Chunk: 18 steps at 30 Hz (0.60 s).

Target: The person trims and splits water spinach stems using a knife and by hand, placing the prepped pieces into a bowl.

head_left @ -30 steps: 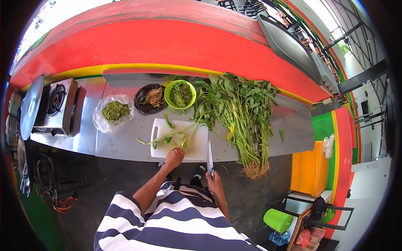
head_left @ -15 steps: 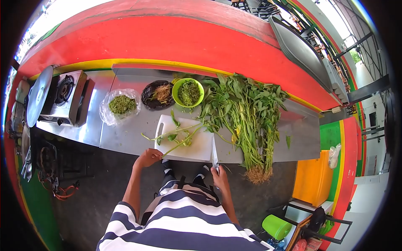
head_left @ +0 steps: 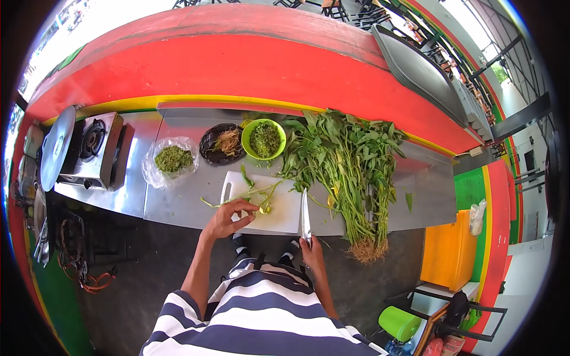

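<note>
My left hand is over the lower left part of the white cutting board, its fingers apart beside the green stems lying there. A knife is upright in view, blade pointing away from me, with my right hand closed round its handle near the board's right corner. Right of the board lies a large bunch of leafy greens, its roots hanging over the counter's front edge. Behind the board stands a green bowl of chopped greens.
A plastic bag of chopped greens and a black bag with roots sit on the steel counter. At the far left are a gas stove and a round metal lid. A red wall runs behind.
My left hand has moved from the board's lower left edge up and right over the board, and its fingers have spread. My right hand still holds the knife. The view has shifted slightly.
</note>
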Each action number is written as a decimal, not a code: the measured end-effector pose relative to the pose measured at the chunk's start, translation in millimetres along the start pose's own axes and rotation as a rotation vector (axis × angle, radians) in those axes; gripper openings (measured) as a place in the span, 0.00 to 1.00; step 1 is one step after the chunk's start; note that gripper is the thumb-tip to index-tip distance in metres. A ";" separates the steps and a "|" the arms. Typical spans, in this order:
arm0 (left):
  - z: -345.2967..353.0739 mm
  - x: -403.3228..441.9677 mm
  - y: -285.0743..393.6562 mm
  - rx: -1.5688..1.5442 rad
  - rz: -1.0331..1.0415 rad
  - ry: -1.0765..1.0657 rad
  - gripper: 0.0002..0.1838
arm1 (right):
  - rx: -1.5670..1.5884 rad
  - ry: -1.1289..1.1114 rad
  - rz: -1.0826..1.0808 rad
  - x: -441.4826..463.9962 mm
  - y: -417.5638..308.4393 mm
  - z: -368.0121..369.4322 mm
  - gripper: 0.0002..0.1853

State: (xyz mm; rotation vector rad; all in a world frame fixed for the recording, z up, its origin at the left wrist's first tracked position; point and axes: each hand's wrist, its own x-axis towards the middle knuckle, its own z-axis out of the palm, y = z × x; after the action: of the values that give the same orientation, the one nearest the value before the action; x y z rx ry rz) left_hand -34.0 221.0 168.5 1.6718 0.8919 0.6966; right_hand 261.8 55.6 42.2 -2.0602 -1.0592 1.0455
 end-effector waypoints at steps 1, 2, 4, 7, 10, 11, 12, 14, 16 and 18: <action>0.5 5.4 9.2 0.003 0.006 -0.004 0.13 | 0.005 0.006 -0.002 0.6 2.2 1.1 0.22; 1.7 11.1 18.0 0.010 0.012 -0.016 0.13 | 0.059 0.034 -0.027 1.4 4.4 2.2 0.18; 8.3 22.5 26.5 0.018 0.024 -0.032 0.13 | 0.115 0.069 -0.054 3.0 12.8 3.9 0.14; 20.6 40.9 42.3 -0.053 0.258 0.052 0.11 | 0.159 0.094 -0.076 2.2 6.6 -0.3 0.12; 31.9 52.5 64.1 -0.499 0.298 0.063 0.07 | 0.291 0.089 -0.049 -11.8 -27.5 -14.5 0.11; 35.7 55.5 71.1 -0.497 0.302 0.060 0.07 | 0.317 0.099 -0.016 -18.1 -45.3 -21.5 0.12; 39.6 58.6 79.2 -0.660 0.346 0.040 0.07 | 0.331 0.107 -0.001 -22.9 -57.1 -26.0 0.12; 45.2 63.0 91.7 -0.822 0.394 0.014 0.07 | 0.387 0.110 -0.054 -30.8 -76.0 -32.9 0.11; 48.8 66.4 100.6 -0.953 0.384 -0.048 0.07 | 0.431 0.108 -0.127 -43.9 -104.7 -42.8 0.10; 55.8 67.6 106.4 -0.961 0.371 -0.035 0.08 | 0.620 0.047 -0.048 -70.5 -150.3 -59.2 0.10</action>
State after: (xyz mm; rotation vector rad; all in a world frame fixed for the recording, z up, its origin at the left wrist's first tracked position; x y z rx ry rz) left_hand 70.9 231.6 257.3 0.9577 0.1268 1.1162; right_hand 227.6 63.6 215.0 -1.5397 -0.6443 1.1206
